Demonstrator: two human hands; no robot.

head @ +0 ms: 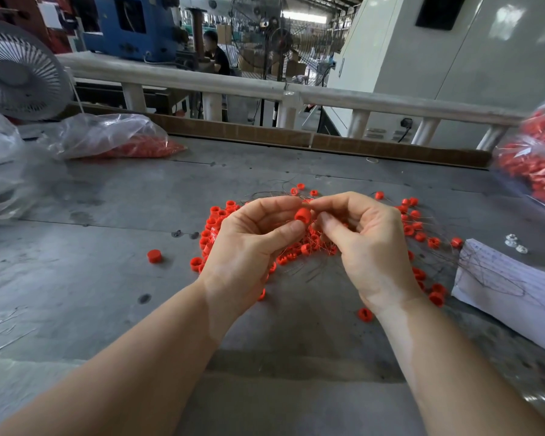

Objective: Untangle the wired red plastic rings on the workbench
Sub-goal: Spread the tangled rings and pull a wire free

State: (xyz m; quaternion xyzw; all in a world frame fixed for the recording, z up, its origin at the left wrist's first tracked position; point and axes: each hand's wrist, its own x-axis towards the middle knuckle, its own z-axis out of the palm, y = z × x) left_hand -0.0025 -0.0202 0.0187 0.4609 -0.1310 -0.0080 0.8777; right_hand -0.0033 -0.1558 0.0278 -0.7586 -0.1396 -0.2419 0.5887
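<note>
Grey workbench [92,247], left hand [246,243] pinching one red ring [303,214], right hand [368,240] fingertips curled at its wire, above the tangled pile [312,243].

Over the grey worktop [107,247] the left hand [249,243] pinched a red ring [302,214] between thumb and fingers [277,204], while the right hand [368,243] met it fingertip to fingertip just above. A heap of red rings [312,243] tangled in thin wire [265,194] lay beneath them; one loose ring [153,256] sat apart to the left, and bags of rings [132,143] lay at the far edges
</note>
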